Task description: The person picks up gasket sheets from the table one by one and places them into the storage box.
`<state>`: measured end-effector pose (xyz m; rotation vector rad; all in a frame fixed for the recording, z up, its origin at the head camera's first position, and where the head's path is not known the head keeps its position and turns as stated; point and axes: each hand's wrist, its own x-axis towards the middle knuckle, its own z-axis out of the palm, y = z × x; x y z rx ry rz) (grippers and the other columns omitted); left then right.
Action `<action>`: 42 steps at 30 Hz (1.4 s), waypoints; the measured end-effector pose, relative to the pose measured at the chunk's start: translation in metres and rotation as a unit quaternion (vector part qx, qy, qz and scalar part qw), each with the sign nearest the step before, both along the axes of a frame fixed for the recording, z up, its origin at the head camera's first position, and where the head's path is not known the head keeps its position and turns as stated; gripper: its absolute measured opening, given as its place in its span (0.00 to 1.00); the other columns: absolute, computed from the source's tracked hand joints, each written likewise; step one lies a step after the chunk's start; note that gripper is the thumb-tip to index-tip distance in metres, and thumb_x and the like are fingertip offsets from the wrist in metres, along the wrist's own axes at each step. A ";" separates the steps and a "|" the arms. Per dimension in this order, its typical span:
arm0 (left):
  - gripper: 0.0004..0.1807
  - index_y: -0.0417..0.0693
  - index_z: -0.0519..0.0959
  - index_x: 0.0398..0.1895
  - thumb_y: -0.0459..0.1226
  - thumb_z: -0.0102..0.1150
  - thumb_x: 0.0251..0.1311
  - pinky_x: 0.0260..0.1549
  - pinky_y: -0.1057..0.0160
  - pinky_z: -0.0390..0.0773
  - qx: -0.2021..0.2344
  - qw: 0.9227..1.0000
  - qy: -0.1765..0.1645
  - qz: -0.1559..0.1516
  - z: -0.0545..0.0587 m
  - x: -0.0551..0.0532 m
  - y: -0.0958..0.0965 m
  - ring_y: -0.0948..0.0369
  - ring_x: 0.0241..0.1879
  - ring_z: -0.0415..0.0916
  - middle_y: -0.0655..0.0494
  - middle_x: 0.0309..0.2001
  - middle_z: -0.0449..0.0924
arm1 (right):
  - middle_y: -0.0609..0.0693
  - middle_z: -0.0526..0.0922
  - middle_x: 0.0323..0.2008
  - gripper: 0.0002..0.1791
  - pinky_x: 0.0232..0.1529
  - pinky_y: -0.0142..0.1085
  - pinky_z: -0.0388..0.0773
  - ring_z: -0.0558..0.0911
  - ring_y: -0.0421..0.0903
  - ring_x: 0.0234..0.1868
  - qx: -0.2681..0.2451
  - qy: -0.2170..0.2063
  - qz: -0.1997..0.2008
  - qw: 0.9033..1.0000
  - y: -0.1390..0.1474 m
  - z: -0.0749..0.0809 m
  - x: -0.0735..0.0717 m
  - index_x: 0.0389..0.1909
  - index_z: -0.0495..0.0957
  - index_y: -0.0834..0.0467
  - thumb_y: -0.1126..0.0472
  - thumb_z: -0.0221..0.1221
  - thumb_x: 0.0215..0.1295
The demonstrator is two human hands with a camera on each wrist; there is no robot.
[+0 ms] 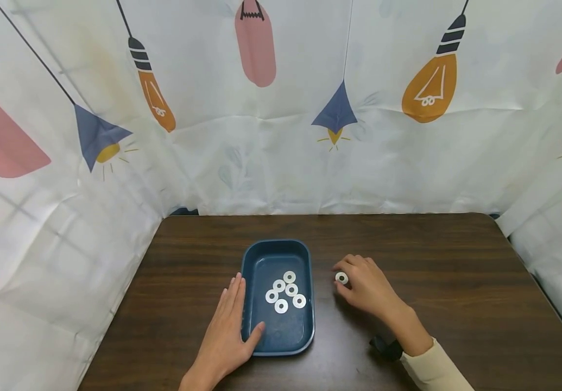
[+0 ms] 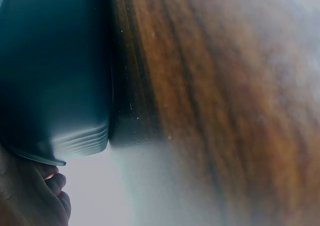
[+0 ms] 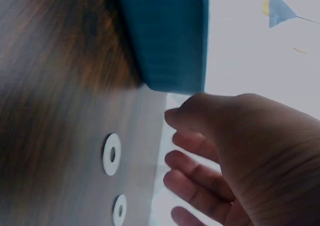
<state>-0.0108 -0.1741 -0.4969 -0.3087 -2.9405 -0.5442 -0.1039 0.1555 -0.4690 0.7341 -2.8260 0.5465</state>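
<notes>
A dark blue tray (image 1: 278, 339) lies on the table, with several white washers (image 1: 281, 306) spread over its floor. Along the tray's left side rests my left hand (image 1: 229, 331), fingers straight and together, thumb reaching over the rim. In the left wrist view the tray's outer wall (image 2: 55, 76) fills the left side. To the right of the tray my right hand (image 1: 371, 285) hovers with thumb and fingers apart around a washer (image 1: 341, 278). The right wrist view shows that washer (image 3: 112, 155) and a second washer (image 3: 119, 210) on the tabletop, with nothing between the fingers.
Brown wood-grain table (image 1: 481, 304) extends on both sides of the tray. A white curtain (image 1: 281, 163) printed with lamps and pencils hangs behind the table and at its sides. A dark band (image 1: 385, 347) sits at the right wrist.
</notes>
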 end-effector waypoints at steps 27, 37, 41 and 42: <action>0.57 0.46 0.49 0.87 0.55 0.69 0.62 0.78 0.78 0.20 0.013 0.999 -0.032 0.013 0.000 0.003 0.006 0.50 0.87 0.50 0.51 0.88 0.46 | 0.50 0.82 0.34 0.09 0.44 0.51 0.81 0.80 0.51 0.37 0.044 -0.046 -0.053 0.997 0.010 -0.029 -0.004 0.38 0.86 0.57 0.60 0.74 0.60; 0.57 0.43 0.51 0.86 0.54 0.70 0.61 0.80 0.77 0.22 0.003 1.000 0.007 0.000 0.000 0.001 0.003 0.48 0.85 0.53 0.47 0.87 0.49 | 0.48 0.83 0.30 0.07 0.39 0.48 0.78 0.81 0.47 0.33 0.045 -0.052 -0.051 0.996 0.005 -0.020 -0.007 0.35 0.87 0.56 0.59 0.74 0.61; 0.56 0.42 0.52 0.86 0.54 0.70 0.61 0.79 0.78 0.22 0.000 1.000 0.015 0.001 0.001 0.001 0.003 0.47 0.85 0.54 0.46 0.87 0.50 | 0.48 0.82 0.29 0.07 0.39 0.47 0.77 0.80 0.47 0.33 0.044 -0.043 -0.047 0.997 0.004 -0.022 -0.009 0.35 0.87 0.56 0.59 0.75 0.60; 0.56 0.42 0.52 0.85 0.54 0.70 0.61 0.79 0.78 0.22 0.001 1.000 0.015 0.002 0.001 0.001 0.002 0.47 0.84 0.55 0.46 0.87 0.51 | 0.48 0.82 0.29 0.08 0.39 0.46 0.77 0.80 0.47 0.33 0.045 -0.039 -0.045 0.997 0.004 -0.023 -0.009 0.35 0.87 0.57 0.59 0.75 0.60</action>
